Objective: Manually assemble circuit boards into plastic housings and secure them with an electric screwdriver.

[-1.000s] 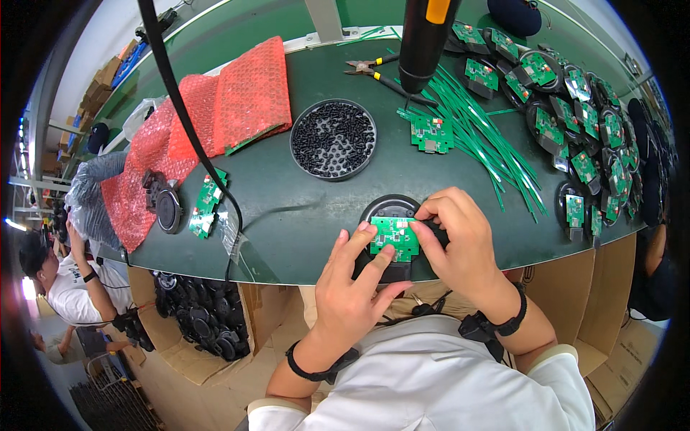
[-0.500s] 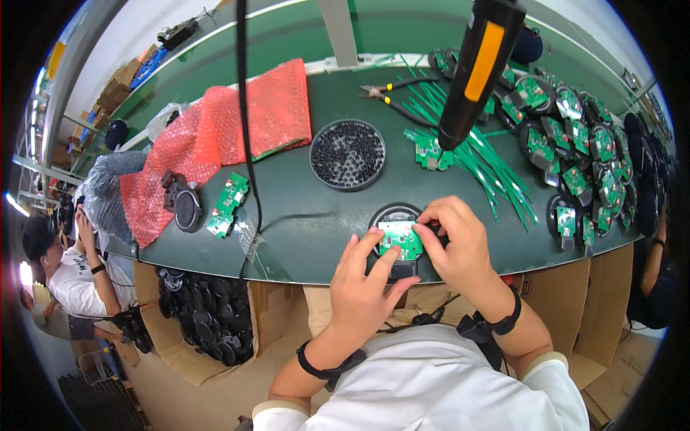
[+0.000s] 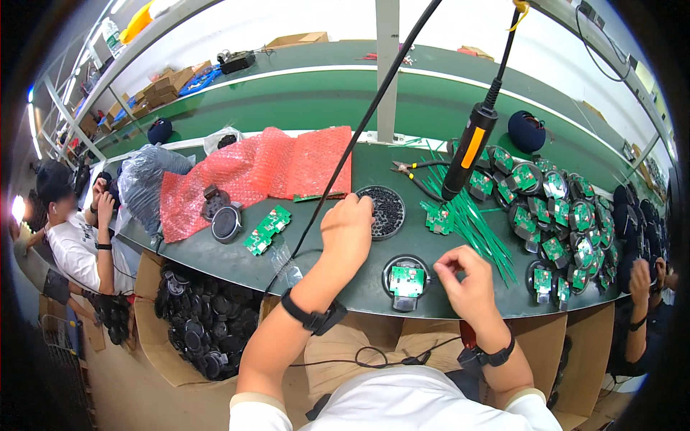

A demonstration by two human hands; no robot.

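Note:
On the table in front of me lies a round black housing [image 3: 407, 305] with a green circuit board [image 3: 407, 280] on it; neither hand touches it. My left hand [image 3: 347, 228] reaches to the left rim of a round dish [image 3: 392, 231] of small black parts, probably screws. Its fingers are bent together, their tips partly hidden. Just right of the housing, my right hand [image 3: 467, 281] hovers with thumb and forefinger pinched; anything between them is too small to make out. A black electric screwdriver [image 3: 468, 152] with an orange stripe hangs above the table.
Green strips [image 3: 474, 230], yellow-and-black cutters [image 3: 413, 172] and a pile of housings with boards [image 3: 560, 212] lie to the right. Leftward are a loose board [image 3: 267, 230], a round black part [image 3: 227, 223] and red bubble wrap [image 3: 251, 161]. A carton [image 3: 154, 316] stands below; co-workers sit at both sides.
My left hand has left the circuit board and moved up to the dish. My right hand has drawn off to the right. The board stays on the housing; the view has tilted up.

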